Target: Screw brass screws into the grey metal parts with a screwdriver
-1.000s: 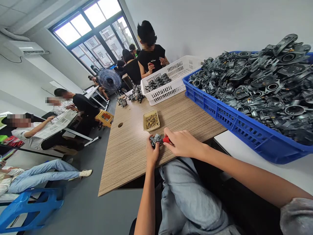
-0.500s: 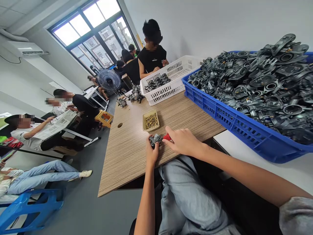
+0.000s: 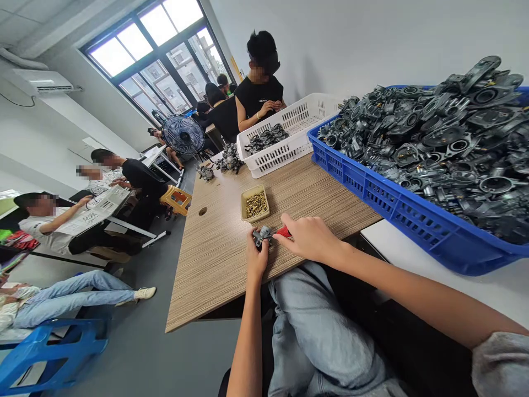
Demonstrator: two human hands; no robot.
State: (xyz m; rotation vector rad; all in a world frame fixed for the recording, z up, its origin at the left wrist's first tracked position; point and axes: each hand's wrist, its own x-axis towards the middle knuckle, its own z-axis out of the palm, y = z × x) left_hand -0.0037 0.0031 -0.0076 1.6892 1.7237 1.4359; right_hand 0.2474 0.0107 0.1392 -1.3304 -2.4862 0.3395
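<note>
The left hand (image 3: 257, 258) is pinching a grey metal part (image 3: 263, 235) between the thumb and the fingers, and it is keeping this part just above the table (image 3: 210, 270), near its edge. The right hand (image 3: 311, 238) is closing around a red handle (image 3: 284, 232), with the thumb and the forefinger lying along it. The handle is pointing to the part from the right side. Its far end is too small to see, so I cannot tell if it is touching the part.

Just beyond the left hand, a small tray (image 3: 255, 219) is standing on the table and is holding many brass pieces (image 3: 257, 204). Farther beyond the left hand, and a little to its left, a group of metal parts (image 3: 229, 159) is lying on the table, and one more part (image 3: 205, 172) is lying to the left of this group.

Beyond both hands, a white crate (image 3: 281, 160) is holding a heap of dark parts (image 3: 266, 138) at its left end. To the right of the right hand, a blue crate (image 3: 372, 199) is carrying a high pile of grey parts (image 3: 433, 140), which is rising above its rim. Below the right hand, the person's jeans (image 3: 330, 331) are showing under the table edge. Behind the white crate, a co-worker (image 3: 258, 96) in a black top is bringing both hands together in front of the chest.
</note>
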